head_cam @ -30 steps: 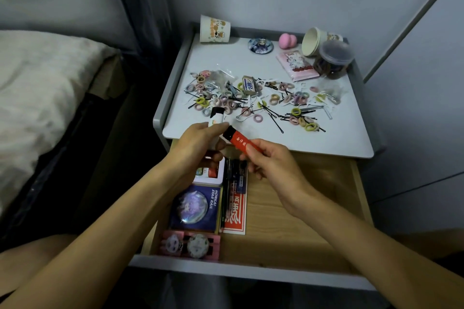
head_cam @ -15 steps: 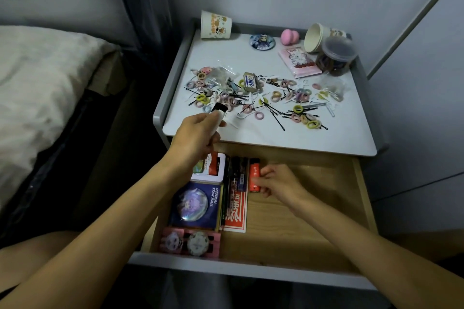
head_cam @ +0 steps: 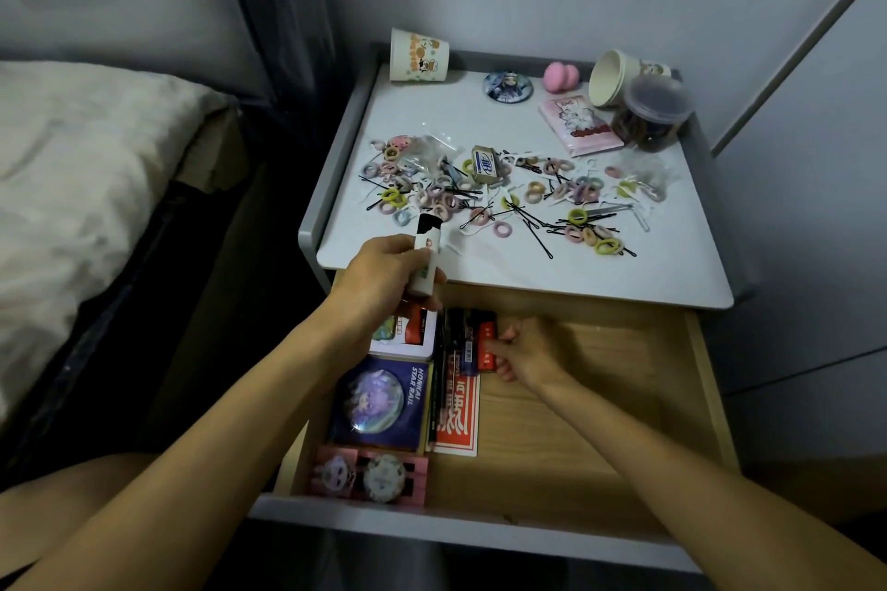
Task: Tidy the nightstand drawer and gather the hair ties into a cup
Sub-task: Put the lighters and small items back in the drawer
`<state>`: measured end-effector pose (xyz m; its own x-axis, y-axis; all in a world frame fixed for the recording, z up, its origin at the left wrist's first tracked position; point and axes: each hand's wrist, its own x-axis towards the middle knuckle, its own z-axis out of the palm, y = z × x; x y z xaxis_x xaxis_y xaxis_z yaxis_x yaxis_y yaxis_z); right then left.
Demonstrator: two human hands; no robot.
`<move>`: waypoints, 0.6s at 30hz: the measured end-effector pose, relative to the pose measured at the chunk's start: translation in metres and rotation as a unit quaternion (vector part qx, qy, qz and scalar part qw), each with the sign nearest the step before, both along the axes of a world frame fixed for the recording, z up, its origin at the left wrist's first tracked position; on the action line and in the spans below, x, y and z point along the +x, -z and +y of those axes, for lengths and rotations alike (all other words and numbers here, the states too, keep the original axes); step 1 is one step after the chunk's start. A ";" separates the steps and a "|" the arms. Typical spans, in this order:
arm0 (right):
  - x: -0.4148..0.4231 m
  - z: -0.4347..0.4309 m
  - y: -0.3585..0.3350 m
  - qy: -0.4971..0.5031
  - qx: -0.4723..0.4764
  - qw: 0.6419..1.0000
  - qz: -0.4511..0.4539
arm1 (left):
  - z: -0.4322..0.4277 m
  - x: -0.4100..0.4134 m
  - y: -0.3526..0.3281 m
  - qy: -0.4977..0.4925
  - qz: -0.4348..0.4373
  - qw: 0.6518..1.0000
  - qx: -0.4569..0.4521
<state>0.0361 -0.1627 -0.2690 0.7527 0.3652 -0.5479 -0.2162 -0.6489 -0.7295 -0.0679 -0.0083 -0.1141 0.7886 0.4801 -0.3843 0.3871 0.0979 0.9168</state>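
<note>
Dim, bluish indoor light; nightstand top (head_cam: pixel 600 274) brightest; corners dark, edges bowed by wide-angle distortion.

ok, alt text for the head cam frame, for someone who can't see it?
A person's right hand presses a red tube into a row of items in an open wooden drawer, while the left hand holds a white tube above it. On the nightstand top lie scattered hair ties and bobby pins; an upright paper cup stands at the back.
</note>
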 end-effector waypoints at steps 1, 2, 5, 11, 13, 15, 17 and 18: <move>-0.001 -0.002 -0.001 -0.004 -0.007 1.000 -0.007 | 0.000 0.000 0.001 0.011 0.003 1.000 -0.004; -0.001 -0.003 -0.003 -0.017 -0.020 0.999 -0.026 | 0.001 0.000 0.002 0.023 0.009 1.000 -0.006; -0.004 -0.008 -0.027 -0.058 -0.044 0.989 -0.131 | 0.000 -0.001 0.005 0.072 0.030 0.997 -0.010; -0.035 -0.017 -0.102 -0.013 0.255 0.965 0.050 | -0.007 0.001 0.011 0.139 0.072 0.987 0.023; -0.043 -0.014 -0.110 0.006 0.292 0.952 0.092 | -0.014 0.001 0.017 0.144 0.072 0.987 0.022; -0.047 -0.011 -0.110 0.022 0.287 0.954 0.091 | -0.018 0.000 0.022 0.151 0.087 0.985 0.021; -0.049 -0.012 -0.106 0.028 0.277 0.956 0.096 | -0.017 -0.003 0.023 0.167 0.103 0.980 0.030; -0.047 -0.015 -0.102 0.029 0.269 0.957 0.105 | -0.014 -0.004 0.023 0.179 0.109 0.976 0.051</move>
